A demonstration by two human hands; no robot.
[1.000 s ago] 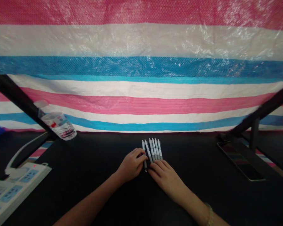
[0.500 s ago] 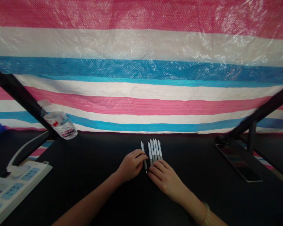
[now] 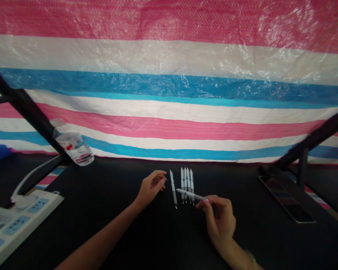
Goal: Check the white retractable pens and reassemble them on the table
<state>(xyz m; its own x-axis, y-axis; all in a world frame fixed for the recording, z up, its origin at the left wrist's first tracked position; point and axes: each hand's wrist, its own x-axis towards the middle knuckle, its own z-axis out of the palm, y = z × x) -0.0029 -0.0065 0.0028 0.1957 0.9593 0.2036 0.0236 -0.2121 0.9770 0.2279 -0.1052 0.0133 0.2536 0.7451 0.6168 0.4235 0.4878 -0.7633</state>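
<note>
Several white-and-grey pens lie on a black table point(image 3: 115, 225). One single pen point(image 3: 173, 188) lies a little apart on the left, and a close row of pens point(image 3: 187, 183) lies just right of it. My right hand point(image 3: 221, 219) pinches another pen point(image 3: 192, 194) at its rear end and holds it level across the near tips of the row. My left hand point(image 3: 150, 186) hovers left of the single pen, fingers loosely curled and apart, holding nothing.
A plastic water bottle point(image 3: 73, 145) leans at the back left by a black frame bar point(image 3: 25, 108). A white power strip point(image 3: 14, 221) sits at the near left. A phone point(image 3: 287, 200) lies at the right. A striped tarp point(image 3: 169, 93) hangs behind.
My right hand lifted off the row and picked up one pen, drawing back toward me. My left hand let go of the single pen and moved slightly left and away from it.
</note>
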